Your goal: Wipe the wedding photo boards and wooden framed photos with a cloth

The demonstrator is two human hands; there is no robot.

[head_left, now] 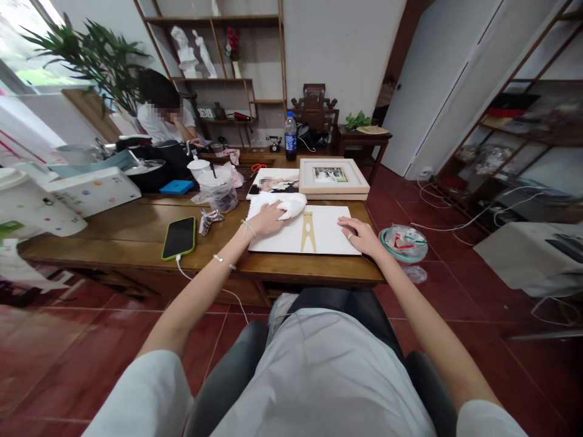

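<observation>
A white board [282,237] lies flat at the table's front edge, with a tan A-shaped easel leg [308,230] on its middle. My left hand [268,220] grips a crumpled white cloth [291,204] at the board's upper left, pressing it down; part of the cloth is hidden under the fingers. At the board's right edge my right hand [359,235] rests with fingers spread, holding nothing. Just beyond the board are a light wooden picture frame [334,193] showing a small photo and, left of it, a flat photo print [276,182].
A phone [179,238] on a charging cable, a covered plastic cup [217,185] and a blue box [177,187] stand to the left. Behind are orange-handled scissors [259,168] and a cola bottle [290,136]. Another person [166,115] sits across the table.
</observation>
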